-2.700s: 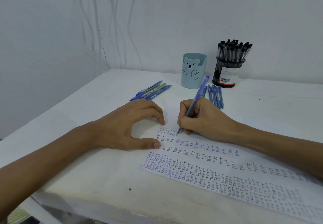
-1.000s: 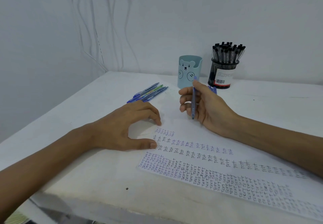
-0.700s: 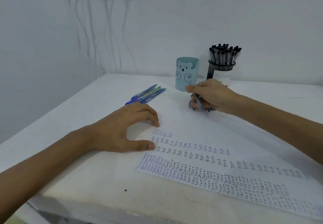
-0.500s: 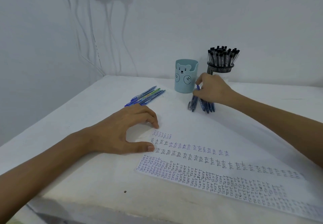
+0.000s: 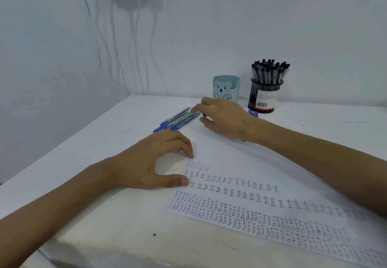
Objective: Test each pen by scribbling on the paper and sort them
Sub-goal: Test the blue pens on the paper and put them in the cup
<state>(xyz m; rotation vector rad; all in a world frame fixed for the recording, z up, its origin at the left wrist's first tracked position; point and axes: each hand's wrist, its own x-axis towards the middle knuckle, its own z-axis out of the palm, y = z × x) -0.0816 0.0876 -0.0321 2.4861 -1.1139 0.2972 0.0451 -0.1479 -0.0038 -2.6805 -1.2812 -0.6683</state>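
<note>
Table [image 5: 125, 133]: a white top set into a corner of white walls, with charger cables [image 5: 113, 48] hanging down at the back left.
Paper [image 5: 240, 158]: a long sheet lying across the table's middle and right, its near part covered in rows of handwritten "test".
Left hand [image 5: 150, 161]: arched over the sheet's left end, fingertips and thumb tip pressing it flat; it holds nothing.
Right hand [image 5: 226, 119]: reaching across the sheet to the left, fingers loosely extended and thumb apart, gripping nothing; the index fingertip is at the near ends of the loose pens, and contact cannot be made out.
Mesh holder [image 5: 265, 96]: black, upright at the back, packed with black pens [image 5: 270, 72].
Bear cup [image 5: 226, 87]: pale blue, just left of the holder, its foot hidden by the right hand.
Loose pens [image 5: 178, 119]: a small bundle of blue ones lying side by side beyond the left hand.
More blue pens [image 5: 252, 113]: only their tips showing behind the right wrist.
</note>
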